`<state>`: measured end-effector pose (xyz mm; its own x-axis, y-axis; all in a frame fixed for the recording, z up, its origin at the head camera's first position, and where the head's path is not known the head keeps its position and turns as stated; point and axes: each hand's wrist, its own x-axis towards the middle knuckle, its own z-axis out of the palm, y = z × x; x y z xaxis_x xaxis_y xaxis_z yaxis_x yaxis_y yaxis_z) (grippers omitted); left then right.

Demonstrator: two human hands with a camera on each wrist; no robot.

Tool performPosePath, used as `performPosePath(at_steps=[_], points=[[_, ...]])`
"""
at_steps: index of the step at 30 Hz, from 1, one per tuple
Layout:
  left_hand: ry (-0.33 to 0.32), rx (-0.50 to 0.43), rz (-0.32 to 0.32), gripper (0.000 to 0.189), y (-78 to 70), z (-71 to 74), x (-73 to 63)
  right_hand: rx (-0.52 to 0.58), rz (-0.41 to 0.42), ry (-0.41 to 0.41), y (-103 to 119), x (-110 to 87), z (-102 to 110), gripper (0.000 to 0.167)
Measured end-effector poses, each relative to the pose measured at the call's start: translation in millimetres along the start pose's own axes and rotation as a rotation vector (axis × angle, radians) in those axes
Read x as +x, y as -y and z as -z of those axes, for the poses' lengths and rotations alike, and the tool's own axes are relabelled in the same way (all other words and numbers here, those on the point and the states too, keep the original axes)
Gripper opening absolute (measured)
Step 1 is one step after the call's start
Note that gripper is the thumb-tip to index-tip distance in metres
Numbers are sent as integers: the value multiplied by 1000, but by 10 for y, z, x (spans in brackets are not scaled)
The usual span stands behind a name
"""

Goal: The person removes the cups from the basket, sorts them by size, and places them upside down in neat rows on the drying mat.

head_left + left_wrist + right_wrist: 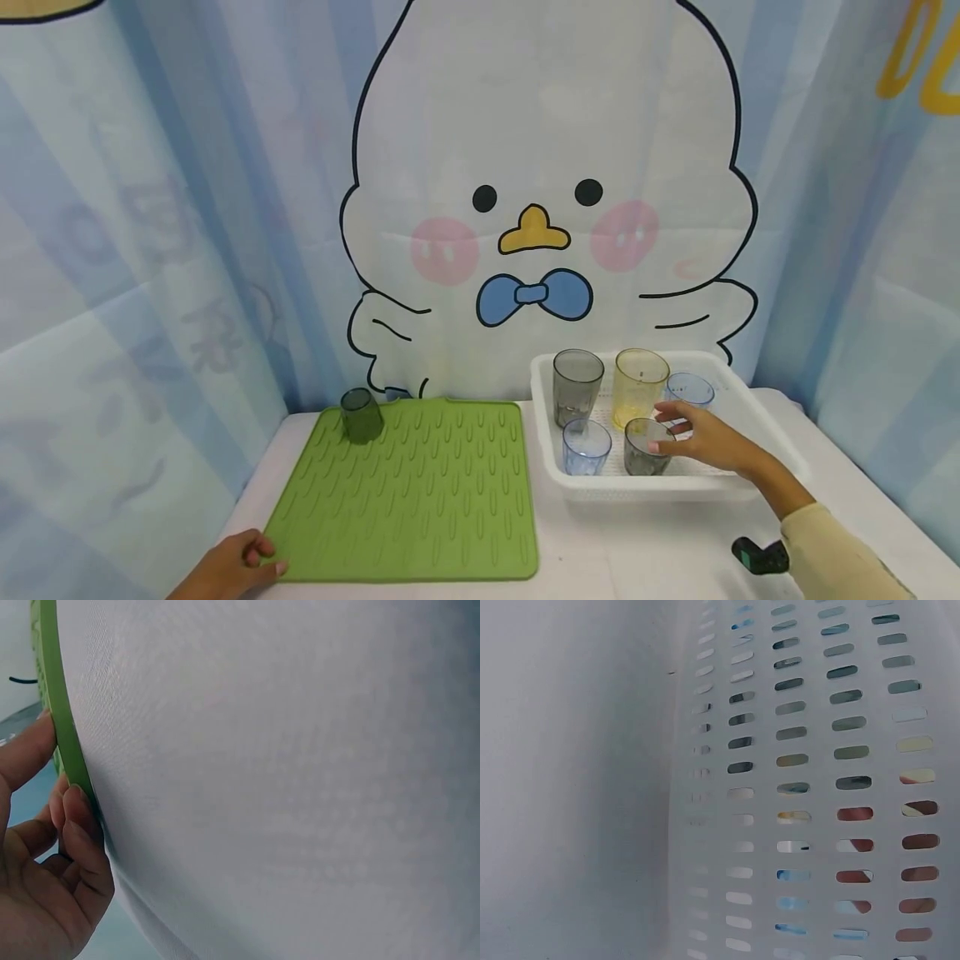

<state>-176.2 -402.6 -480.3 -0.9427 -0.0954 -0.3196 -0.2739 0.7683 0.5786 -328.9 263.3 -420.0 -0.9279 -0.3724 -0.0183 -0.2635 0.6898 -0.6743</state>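
In the head view my left hand (236,567) is at the near left corner of a green ribbed drying mat (420,500), thumb and curled fingers at its edge. The left wrist view shows the thumb and fingertips against the green rim (64,735). Over a white perforated basket (675,485) at the right, my right hand (708,437) reaches round a short grey glass (645,458). Its thumb overlaps the near side of that glass, and its spread fingers extend past the rim. The right wrist view shows the basket's slotted wall (817,765) and no fingers.
Also in the basket are a tall grey glass (577,387), a tall yellow glass (637,387) and two short blue glasses, one in front (587,450) and one behind (690,390). A dark green glass (362,417) stands on the mat's far left corner. A small black object (759,557) lies by the right sleeve.
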Motion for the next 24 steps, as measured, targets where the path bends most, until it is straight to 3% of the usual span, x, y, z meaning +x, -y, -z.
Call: performPosePath(at_steps=[8, 16, 24], points=[[19, -21, 1, 42, -8, 15, -3, -19, -32, 156, -82, 10, 27, 88], [23, -10, 13, 42, -9, 13, -9, -9, 11, 171, -109, 49, 4, 79], [6, -7, 22, 38, -27, -8, 1, -5, -5, 156, -83, 51, -13, 76]])
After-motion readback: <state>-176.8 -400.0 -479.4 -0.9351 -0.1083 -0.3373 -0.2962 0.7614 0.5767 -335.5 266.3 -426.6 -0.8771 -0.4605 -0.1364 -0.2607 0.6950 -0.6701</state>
